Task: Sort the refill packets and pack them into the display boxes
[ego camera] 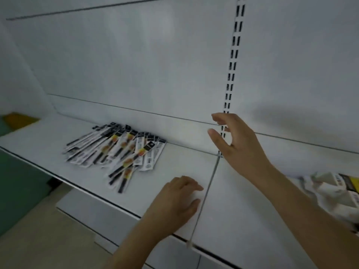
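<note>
Reaching for the refill packets (116,150) from here could scatter them: they lie fanned and overlapping on the white shelf (174,166), well to the left of both your hands, a few near its front edge, and a sweeping grab would, I judge, push those off or mix kinds you mean to keep apart. Your left hand (174,200) rests on the shelf with fingers loosely curled and holding nothing; your right hand (235,138) hangs above the shelf with fingers spread and relaxed, also holding nothing. No display box is plainly in view, so packing may mean turning away from the pile. At the right edge sits a heap of crumpled wrapping and cartons (330,189), close beside your right forearm; a careless elbow could drag it. The slotted upright (231,74) runs up the back panel behind your right hand. The frame is blurred, so packet labels cannot be read.
</note>
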Available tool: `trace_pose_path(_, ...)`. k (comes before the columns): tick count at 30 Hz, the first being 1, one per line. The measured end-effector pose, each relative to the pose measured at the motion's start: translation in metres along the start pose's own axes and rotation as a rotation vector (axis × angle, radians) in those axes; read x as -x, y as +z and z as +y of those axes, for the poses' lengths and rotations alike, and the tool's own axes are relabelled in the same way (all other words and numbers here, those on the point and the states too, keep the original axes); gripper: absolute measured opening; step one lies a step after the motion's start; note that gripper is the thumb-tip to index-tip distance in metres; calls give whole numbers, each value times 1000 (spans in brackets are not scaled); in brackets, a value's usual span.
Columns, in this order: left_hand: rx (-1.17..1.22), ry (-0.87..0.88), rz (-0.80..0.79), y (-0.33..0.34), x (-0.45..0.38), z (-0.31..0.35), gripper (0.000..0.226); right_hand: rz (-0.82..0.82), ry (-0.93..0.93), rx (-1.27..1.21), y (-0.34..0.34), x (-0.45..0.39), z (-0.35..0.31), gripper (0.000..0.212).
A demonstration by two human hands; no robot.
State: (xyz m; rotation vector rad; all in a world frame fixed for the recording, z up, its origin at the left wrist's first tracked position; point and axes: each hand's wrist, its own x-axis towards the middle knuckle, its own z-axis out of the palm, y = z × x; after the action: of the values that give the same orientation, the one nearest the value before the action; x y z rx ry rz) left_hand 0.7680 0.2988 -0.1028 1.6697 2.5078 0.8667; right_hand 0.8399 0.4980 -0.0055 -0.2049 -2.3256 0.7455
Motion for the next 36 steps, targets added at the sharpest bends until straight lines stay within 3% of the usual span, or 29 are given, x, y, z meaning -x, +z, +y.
trace_pose_path(9, 2, -105, 329, -104, 55, -148, 17, -82, 87, -115, 170, -72, -88, 36)
trace_pose_path(14, -99, -82, 323, -119, 43, -202, 30, -152, 261, 183, 223, -86, -85, 38)
trace_pose_path(17, -157, -43, 297, -113, 28, -214, 43, -211, 518, 485, 230, -80, -67, 36)
trace_pose_path(20, -175, -59, 287, -106, 17, -219, 42, -227, 663, 446, 233, -72, -58, 44)
trace_pose_path(25, -80, -164, 302, -100, 7, -220, 21, -208, 639, 420, 234, -66, -47, 22)
trace_pose_path(30, -16, -235, 306, -101, 7, -219, 14, -306, 665, 474, 237, -64, -55, 62)
trace_pose_path(36, 15, -206, 341, -102, 7, -217, 16, -350, 689, 544, 237, -63, -67, 45)
